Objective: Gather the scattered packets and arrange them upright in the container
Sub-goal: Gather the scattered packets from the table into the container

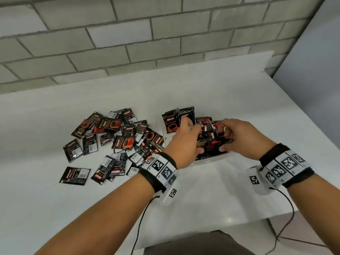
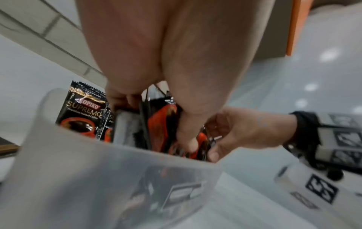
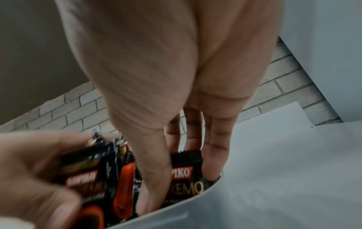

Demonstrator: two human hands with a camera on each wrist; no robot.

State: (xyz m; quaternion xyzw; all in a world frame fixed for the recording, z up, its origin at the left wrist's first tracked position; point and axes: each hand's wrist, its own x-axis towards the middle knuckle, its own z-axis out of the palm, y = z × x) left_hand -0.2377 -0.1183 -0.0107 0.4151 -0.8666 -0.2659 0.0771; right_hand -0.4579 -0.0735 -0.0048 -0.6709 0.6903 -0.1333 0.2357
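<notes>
Both hands inside container (image 2: 82,178); left hand (image 1: 181,144) grips packet bundle (image 1: 209,134); right hand (image 1: 241,137) clasps same bundle, likely keeping packets upright.

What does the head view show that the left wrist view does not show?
Only the head view shows the scattered packets lying loose on the white table, left of the container. Only the left wrist view shows the translucent container wall up close and the label of an upright packet. Both show the left hand and right hand handling packets inside the container.
</notes>
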